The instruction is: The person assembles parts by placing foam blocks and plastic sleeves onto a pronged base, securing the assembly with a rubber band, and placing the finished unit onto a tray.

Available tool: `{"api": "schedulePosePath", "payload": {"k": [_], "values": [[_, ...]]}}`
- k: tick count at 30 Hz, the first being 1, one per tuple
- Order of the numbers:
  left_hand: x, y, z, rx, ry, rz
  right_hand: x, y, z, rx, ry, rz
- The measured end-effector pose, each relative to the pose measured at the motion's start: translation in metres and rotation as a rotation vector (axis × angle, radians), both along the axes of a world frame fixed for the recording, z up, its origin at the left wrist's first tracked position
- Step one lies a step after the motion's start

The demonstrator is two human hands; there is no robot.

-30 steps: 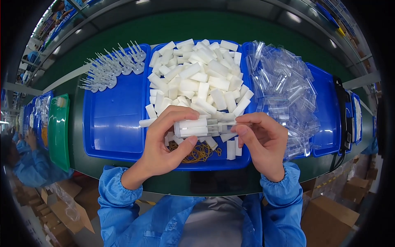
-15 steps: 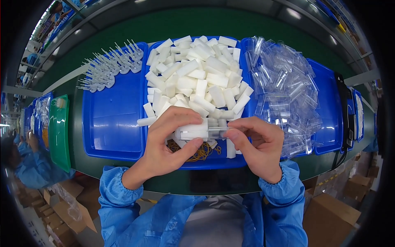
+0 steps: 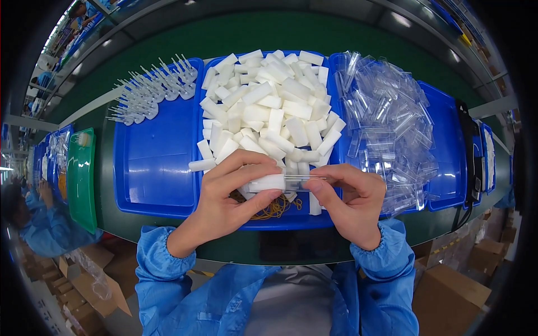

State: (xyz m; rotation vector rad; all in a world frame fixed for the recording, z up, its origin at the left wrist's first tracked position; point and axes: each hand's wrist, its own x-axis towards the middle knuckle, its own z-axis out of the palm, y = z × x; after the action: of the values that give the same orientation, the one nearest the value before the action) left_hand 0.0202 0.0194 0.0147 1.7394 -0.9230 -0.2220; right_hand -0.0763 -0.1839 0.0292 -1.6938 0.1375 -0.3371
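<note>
Small white pronged plastic pieces [image 3: 150, 92] lie untouched at the blue tray's [image 3: 151, 168] far left; the left hand [image 3: 227, 196] pinches a white foam block [image 3: 268, 182], part-way into the clear plastic sleeve [image 3: 305, 178] gripped by the right hand [image 3: 350, 201]. Many loose foam blocks [image 3: 269, 106] and empty clear sleeves [image 3: 386, 123] remain; the work looks far from finished.

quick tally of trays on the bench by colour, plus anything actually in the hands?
Blue trays: 3 along the bench in front
Green tray: 1
White block, in left hand: 1
Clear case, in right hand: 1
Total: 6
</note>
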Motion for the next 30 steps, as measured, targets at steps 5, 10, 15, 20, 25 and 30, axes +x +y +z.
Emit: {"api": "schedulePosePath", "payload": {"k": [5, 10, 15, 20, 25, 30], "values": [[-0.002, -0.003, 0.001, -0.005, -0.002, 0.034, -0.001, 0.004, -0.004, 0.024, 0.020, -0.021], [-0.005, -0.004, -0.002, -0.003, 0.002, 0.055, -0.002, 0.009, -0.007, 0.050, 0.037, -0.073], [-0.004, -0.005, -0.002, -0.006, -0.018, 0.047, -0.003, 0.011, -0.008, 0.138, 0.074, -0.094], [-0.004, -0.003, 0.001, 0.040, -0.032, 0.025, -0.001, 0.008, -0.008, 0.275, 0.108, -0.020], [0.000, 0.000, -0.001, 0.059, -0.058, 0.001, 0.000, 0.006, -0.010, 0.259, 0.119, 0.035], [0.005, 0.002, 0.002, 0.060, -0.085, 0.008, 0.004, -0.004, 0.001, -0.083, 0.081, 0.139]]}}
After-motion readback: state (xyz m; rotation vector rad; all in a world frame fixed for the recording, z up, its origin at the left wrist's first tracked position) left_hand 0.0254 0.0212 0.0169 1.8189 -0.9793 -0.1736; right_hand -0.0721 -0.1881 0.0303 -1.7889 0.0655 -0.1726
